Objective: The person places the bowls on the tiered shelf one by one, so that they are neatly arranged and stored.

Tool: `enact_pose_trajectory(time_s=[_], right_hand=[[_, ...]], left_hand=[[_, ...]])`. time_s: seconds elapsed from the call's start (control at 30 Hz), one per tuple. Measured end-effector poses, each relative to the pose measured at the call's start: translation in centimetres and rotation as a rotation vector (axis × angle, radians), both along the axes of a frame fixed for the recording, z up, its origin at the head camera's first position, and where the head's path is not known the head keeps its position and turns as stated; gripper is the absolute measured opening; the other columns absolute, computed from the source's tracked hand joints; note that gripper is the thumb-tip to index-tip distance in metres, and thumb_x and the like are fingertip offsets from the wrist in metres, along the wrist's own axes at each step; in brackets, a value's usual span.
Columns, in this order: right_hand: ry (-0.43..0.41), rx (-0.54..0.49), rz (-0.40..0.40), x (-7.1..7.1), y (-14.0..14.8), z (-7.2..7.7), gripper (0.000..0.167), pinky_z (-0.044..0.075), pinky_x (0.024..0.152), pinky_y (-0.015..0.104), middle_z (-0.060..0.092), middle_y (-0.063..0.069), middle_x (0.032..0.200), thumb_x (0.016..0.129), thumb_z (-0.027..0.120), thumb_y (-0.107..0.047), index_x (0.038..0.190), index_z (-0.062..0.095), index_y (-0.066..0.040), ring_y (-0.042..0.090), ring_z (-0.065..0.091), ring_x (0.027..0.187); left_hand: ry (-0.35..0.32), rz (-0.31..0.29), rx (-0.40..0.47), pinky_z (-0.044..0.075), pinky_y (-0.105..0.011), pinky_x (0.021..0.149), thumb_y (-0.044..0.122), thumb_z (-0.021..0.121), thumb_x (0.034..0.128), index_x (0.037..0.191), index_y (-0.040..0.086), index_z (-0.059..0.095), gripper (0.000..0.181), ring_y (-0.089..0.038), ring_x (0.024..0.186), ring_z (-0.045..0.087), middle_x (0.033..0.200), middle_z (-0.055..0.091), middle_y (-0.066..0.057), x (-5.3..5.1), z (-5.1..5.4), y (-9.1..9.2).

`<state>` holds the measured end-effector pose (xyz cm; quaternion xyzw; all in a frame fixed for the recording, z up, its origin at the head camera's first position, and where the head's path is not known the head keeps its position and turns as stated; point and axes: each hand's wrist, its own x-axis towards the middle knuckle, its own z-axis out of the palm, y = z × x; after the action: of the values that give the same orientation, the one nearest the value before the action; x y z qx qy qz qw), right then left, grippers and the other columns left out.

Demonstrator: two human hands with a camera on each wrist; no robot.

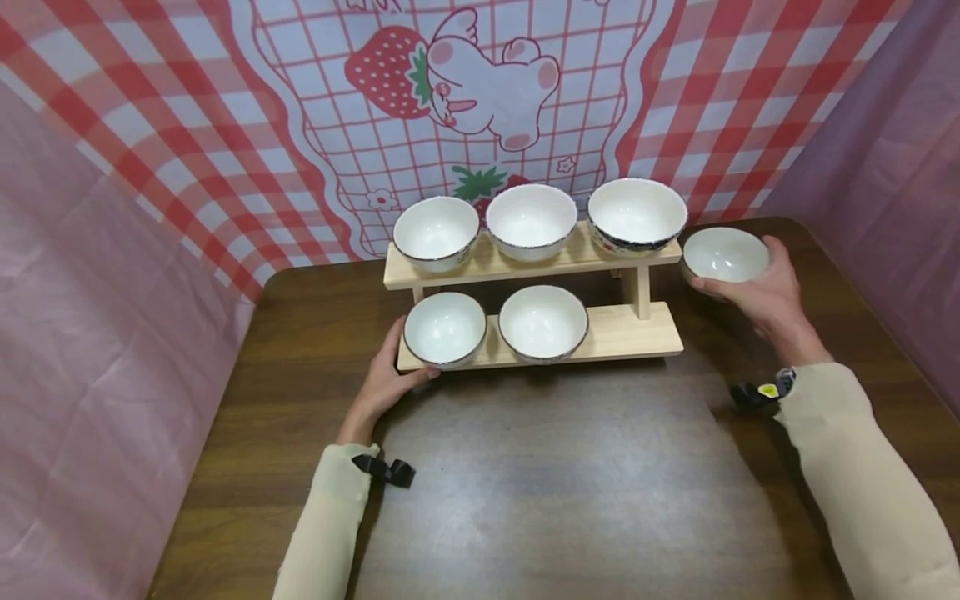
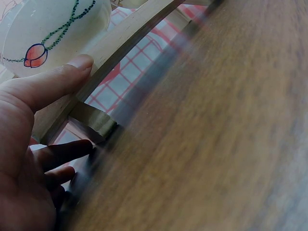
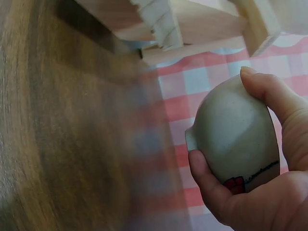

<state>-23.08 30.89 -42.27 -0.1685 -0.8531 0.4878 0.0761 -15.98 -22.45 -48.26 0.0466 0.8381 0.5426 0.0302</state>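
Observation:
A two-tier wooden stand bears several white bowls. On its upper tier are a left bowl, a middle bowl and a dark-patterned right bowl. Below are a left bowl and another bowl. My left hand grips the lower tier's left end beside that left bowl; its thumb lies on the board, other fingers lower down. To the right of the stand, my right hand holds a white bowl, thumb at the rim and a finger by the foot.
The stand is near the back of a brown wooden table. Behind it hangs a red-checked cloth with a strawberry print. Pink curtains flank both sides. The lower tier's right part is bare board.

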Motion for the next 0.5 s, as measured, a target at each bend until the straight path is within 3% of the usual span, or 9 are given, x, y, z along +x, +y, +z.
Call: enact_pose_trajectory(time_s=[0.3, 0.37, 0.5], right_hand=[[0.003, 0.042, 0.034, 1.8, 0.3, 1.6, 0.110, 0.040, 0.091, 0.024, 0.026, 0.016, 0.160, 0.078, 0.085, -0.034, 0.161, 0.014, -0.022, 0.029, 0.034, 0.131], [-0.005, 0.055, 0.048, 2.3, 0.3, 1.9, 0.109, 0.040, 0.087, 0.021, 0.025, 0.016, 0.161, 0.079, 0.084, -0.035, 0.161, 0.013, -0.024, 0.030, 0.033, 0.131], [0.005, 0.065, 0.071, 3.4, 0.3, 2.4, 0.109, 0.039, 0.081, 0.016, 0.025, 0.018, 0.160, 0.079, 0.084, -0.032, 0.161, 0.014, -0.023, 0.031, 0.034, 0.130]], left_hand=[[0.006, -0.007, 0.000, 0.025, -0.056, 0.121, 0.014, 0.085, 0.0772, 0.160, 0.021, 0.024, 0.103, -0.032, 0.149, 0.034, 0.162, 0.035, -0.011, 0.0, 0.1, 0.1], [-0.008, -0.009, 0.004, 0.025, -0.057, 0.122, 0.011, 0.084, 0.0775, 0.160, 0.019, 0.023, 0.103, -0.033, 0.149, 0.034, 0.162, 0.035, -0.013, 0.3, 0.9, 0.3], [-0.010, -0.009, 0.010, 0.024, -0.057, 0.122, 0.011, 0.084, 0.0772, 0.160, 0.020, 0.024, 0.103, -0.034, 0.149, 0.034, 0.162, 0.035, -0.013, 0.3, 0.8, 0.3]])
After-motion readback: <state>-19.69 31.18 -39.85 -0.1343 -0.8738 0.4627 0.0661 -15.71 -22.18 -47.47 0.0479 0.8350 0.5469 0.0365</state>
